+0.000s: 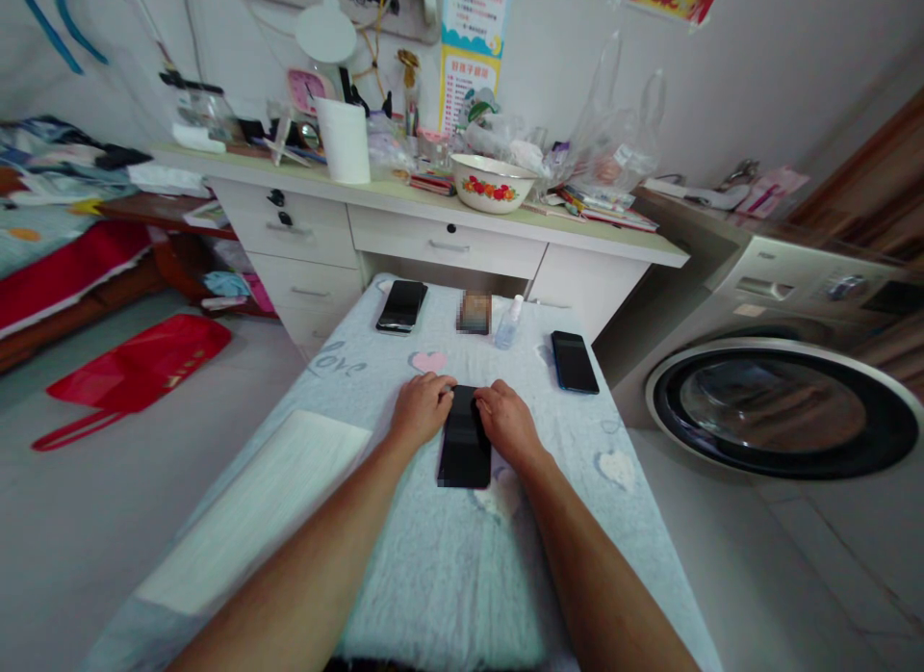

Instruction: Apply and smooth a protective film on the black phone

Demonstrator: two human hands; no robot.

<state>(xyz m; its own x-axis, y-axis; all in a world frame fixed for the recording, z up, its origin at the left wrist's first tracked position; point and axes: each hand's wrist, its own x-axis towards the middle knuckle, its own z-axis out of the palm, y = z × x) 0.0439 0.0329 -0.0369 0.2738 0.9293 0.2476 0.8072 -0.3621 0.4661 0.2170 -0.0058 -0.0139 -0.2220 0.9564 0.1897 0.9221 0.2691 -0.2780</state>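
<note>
A black phone (466, 441) lies flat, dark side up, on the cloth-covered table (448, 566). At its upper left edge is my left hand (424, 404), fingers curled together against the phone's corner. My right hand (507, 417) touches the upper right edge in the same way, its fingers bent inward. Behind them stand a clear spray bottle (509, 323) and a small brown item (474, 313), partly blurred. Another dark phone (575, 362) lies at the right, and a stack of dark phones (402, 306) is at the back left.
A folded white cloth (260, 508) lies along the table's left side. Behind the table is a desk (433, 206) bearing a flowered bowl (492, 184) and a paper roll (344, 141). A washing machine (780, 354) stands at the right; a red bag (144, 364) is on the floor.
</note>
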